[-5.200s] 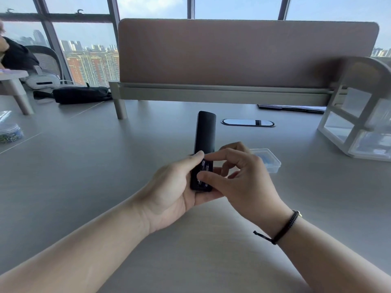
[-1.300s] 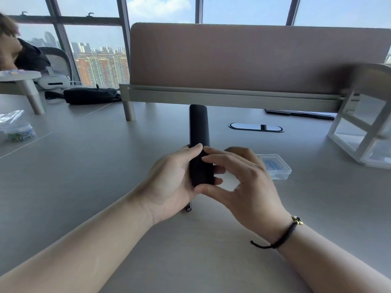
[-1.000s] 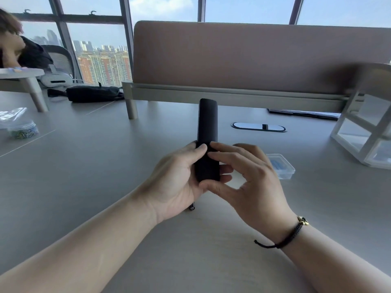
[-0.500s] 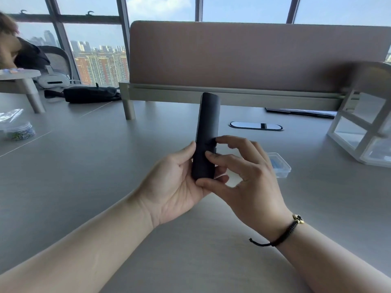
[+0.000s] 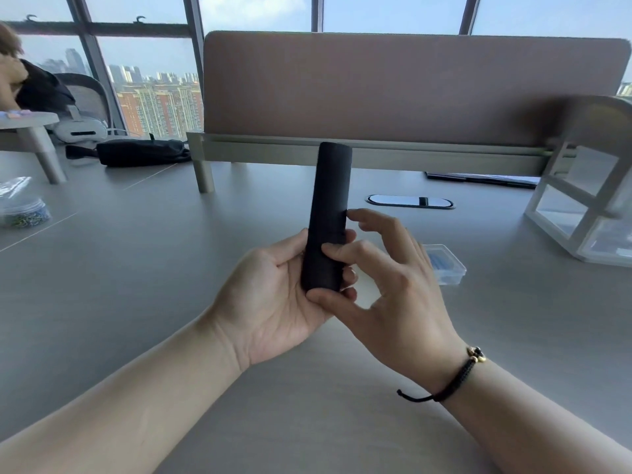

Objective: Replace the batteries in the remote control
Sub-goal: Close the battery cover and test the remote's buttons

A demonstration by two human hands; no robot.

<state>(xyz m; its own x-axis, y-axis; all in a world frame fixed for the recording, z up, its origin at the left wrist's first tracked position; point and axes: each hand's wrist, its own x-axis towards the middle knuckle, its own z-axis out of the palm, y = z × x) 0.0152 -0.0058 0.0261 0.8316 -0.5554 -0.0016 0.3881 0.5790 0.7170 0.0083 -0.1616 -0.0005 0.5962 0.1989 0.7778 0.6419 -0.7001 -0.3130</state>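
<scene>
Since approx 5 s ago the open battery slot on the remote [image 5: 327, 220] is covered: its back now shows as one plain black surface w/ no gap I can make out. The remote also stands taller and leans a bit right at the top vs. half a sec ago.

Left hand [image 5: 273, 295] wraps the remote's lower end, thumb along its left edge, fingers curled round behind, tips peeking out on the right side. Firm grip. Right hand [image 5: 390, 289] is only partly on it: thumb pressed under the bottom end, index tip laid across the lower back, another fingertip touching the right edge higher up, other fingers loose and spread, not gripping. Black cord bracelet [image 5: 444, 384] on the right wrist.

Remote is held above the grey table [image 5: 136, 268], near its middle, not touching it. Just behind the right hand, a small clear plastic box [image 5: 444, 265] w/ sth blue inside sits on the table. White shelf unit [image 5: 588, 200] far right; brown divider panel [image 5: 410, 87] along the back.
</scene>
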